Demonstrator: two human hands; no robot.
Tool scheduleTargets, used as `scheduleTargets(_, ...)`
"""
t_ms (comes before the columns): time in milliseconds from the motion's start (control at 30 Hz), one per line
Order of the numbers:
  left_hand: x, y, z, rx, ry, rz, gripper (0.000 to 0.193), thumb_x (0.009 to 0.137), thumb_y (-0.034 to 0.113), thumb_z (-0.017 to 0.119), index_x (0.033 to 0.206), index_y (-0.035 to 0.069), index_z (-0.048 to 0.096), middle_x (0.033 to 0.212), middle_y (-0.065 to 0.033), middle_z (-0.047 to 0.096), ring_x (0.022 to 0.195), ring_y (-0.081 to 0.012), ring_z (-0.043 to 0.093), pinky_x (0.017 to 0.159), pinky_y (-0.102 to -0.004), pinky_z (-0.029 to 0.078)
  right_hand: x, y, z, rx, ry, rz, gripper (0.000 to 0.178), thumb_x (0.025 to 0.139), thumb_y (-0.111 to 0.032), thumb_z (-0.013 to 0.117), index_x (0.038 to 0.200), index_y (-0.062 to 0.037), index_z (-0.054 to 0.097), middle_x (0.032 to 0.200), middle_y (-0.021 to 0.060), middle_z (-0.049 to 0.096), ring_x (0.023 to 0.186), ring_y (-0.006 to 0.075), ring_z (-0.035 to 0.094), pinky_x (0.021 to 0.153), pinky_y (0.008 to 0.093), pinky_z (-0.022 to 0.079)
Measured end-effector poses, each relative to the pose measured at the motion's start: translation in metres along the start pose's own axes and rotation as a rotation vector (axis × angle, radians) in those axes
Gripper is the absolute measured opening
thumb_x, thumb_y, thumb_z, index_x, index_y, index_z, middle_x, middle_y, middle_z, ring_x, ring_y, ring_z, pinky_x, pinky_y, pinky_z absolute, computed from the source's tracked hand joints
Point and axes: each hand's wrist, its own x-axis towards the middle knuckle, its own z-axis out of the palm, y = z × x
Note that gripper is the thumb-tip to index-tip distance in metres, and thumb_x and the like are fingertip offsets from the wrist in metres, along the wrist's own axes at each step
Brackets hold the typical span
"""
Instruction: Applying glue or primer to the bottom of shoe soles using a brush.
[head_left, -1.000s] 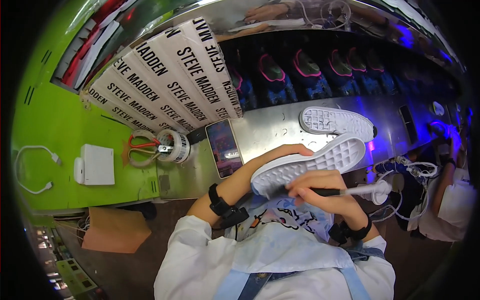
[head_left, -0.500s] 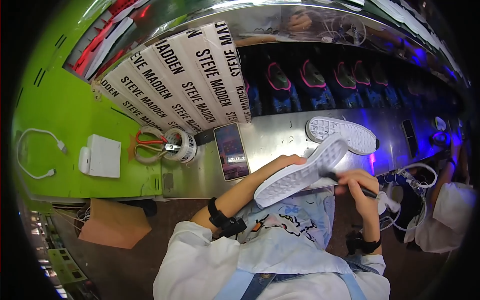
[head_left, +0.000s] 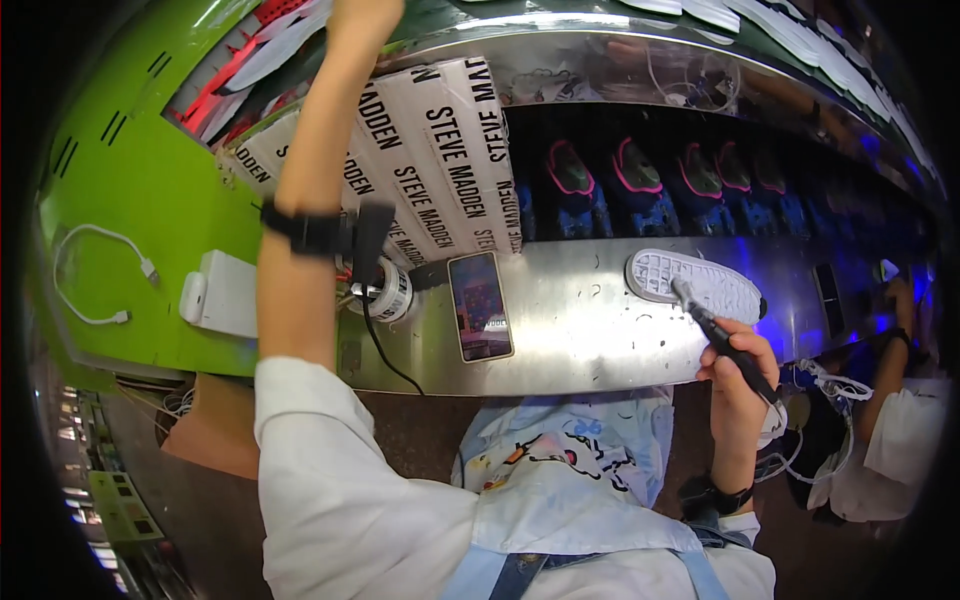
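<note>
My right hand point(head_left: 738, 378) is closed around a black-handled brush point(head_left: 735, 345) with a pale tip, angled up and to the left. The tip lies over a white shoe sole point(head_left: 720, 288) on the metal bench; I cannot tell whether it touches. The sole shows its gridded, hollowed face. My left hand point(head_left: 365, 14) is stretched far up to the top edge of the picture, past a printed box point(head_left: 430, 165). Its fingers are cut off by the edge, so whatever it holds is hidden.
A phone point(head_left: 480, 305) lies on the metal bench point(head_left: 570, 350), right of a tape roll point(head_left: 390, 292). Behind stand several dark, pink-rimmed shapes point(head_left: 570, 168). Green table point(head_left: 130, 230) at left bears a white box point(head_left: 228, 293) and cable. A co-worker's arm point(head_left: 893, 345) shows at right.
My left hand has moved from the middle to the far upper left, and the sole it held is out of sight. The brush in my right hand has shifted over the sole on the bench.
</note>
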Motion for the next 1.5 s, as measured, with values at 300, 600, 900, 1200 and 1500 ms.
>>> scheduleTargets(300, 0.039, -0.005, 0.073, 0.394, -0.329, -0.146, 0.047, 0.087, 0.044, 0.053, 0.104, 0.001, 0.062, 0.089, -0.0133, 0.064, 0.087, -0.0249, 0.060, 0.076, -0.0323, 0.049, -0.002, 0.005, -0.003, 0.029, 0.118, 0.149, 0.026, 0.078, 0.005, 0.059, 0.104, 0.0031, 0.058, 0.109, 0.0237, 0.060, 0.070, 0.0208, 0.062, 0.062, 0.0293, 0.052)
scheduleTargets(600, -0.108, 0.078, 0.003, -0.666, -0.226, -0.174, 0.036, 0.085, 0.012, 0.054, 0.116, -0.005, 0.052, 0.113, -0.0196, 0.059, 0.096, -0.0271, 0.061, 0.081, -0.0368, 0.053, -0.001, 0.013, -0.030, 0.079, 0.138, 0.130, 0.029, 0.079, -0.003, 0.063, 0.107, 0.0014, 0.056, 0.109, 0.0221, 0.061, 0.070, 0.0199, 0.059, 0.066, 0.0289, 0.049)
scheduleTargets(900, -0.410, -0.008, 0.039, -1.678, -0.817, -1.076, 0.077, 0.085, 0.043, 0.044, 0.140, -0.007, 0.024, 0.135, -0.0302, 0.039, 0.115, -0.0464, 0.049, 0.098, -0.0529, 0.040, -0.003, 0.014, 0.021, -0.003, -0.527, 0.372, 0.016, 0.075, -0.001, 0.069, 0.091, 0.0032, 0.067, 0.093, 0.0178, 0.067, 0.081, 0.0214, 0.066, 0.072, 0.0308, 0.053)
scheduleTargets(1200, -0.451, 0.012, 0.079, -1.798, -0.560, -1.269, 0.061, 0.095, 0.047, 0.032, 0.137, 0.003, 0.037, 0.132, -0.0206, 0.047, 0.115, -0.0355, 0.052, 0.100, -0.0464, 0.041, -0.019, 0.034, 0.049, -0.468, -0.278, 0.191, 0.020, 0.074, 0.002, 0.068, 0.094, 0.0002, 0.067, 0.098, 0.0157, 0.067, 0.087, 0.0243, 0.067, 0.077, 0.0291, 0.051)
scheduleTargets(1500, -0.415, 0.008, 0.082, -1.763, -0.572, -1.227, 0.066, 0.094, 0.054, 0.029, 0.137, 0.004, 0.034, 0.123, -0.0220, 0.052, 0.105, -0.0393, 0.057, 0.078, -0.0512, 0.054, -0.011, 0.046, 0.047, -0.425, -0.476, 0.141, 0.026, 0.078, 0.003, 0.062, 0.102, -0.0025, 0.067, 0.107, 0.0169, 0.065, 0.093, 0.0271, 0.065, 0.082, 0.0298, 0.050)
